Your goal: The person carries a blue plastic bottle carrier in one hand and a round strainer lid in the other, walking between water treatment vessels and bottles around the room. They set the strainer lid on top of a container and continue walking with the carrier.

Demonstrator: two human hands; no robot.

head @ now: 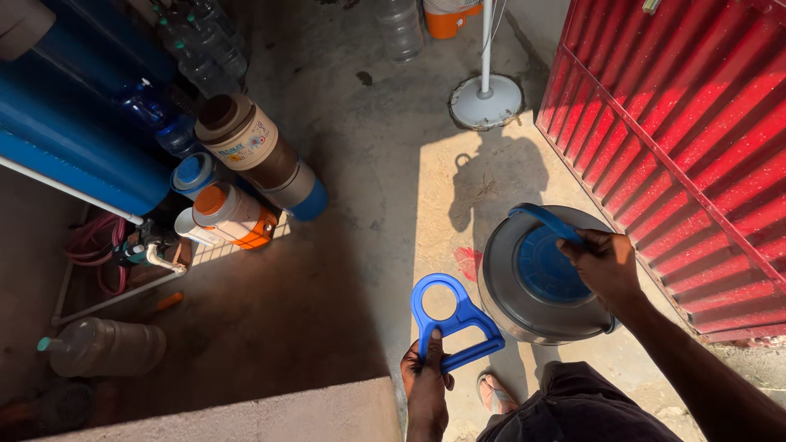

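A person stands on a concrete floor point(360, 147) beside a red corrugated metal wall point(688, 147), a hand on each of two blue plastic pieces; the left hand point(426, 372) is closed around the straight bar of a blue bottle-carrier handle point(454, 319), ring end pointing away, held clear of the floor; the right hand point(607, 263) is curled shut on the blue strap handle point(547, 223) arching over a round grey container point(536, 282) with a blue cap at its centre, which sits low beside the wall; the carrier handle looks light, stiff and easy to hold by its bar; the container looks bulky, likely heavy if full, and the strap is its natural hold; insulated jugs point(246, 176) and blue tanks point(74, 123) stand well apart to the left.
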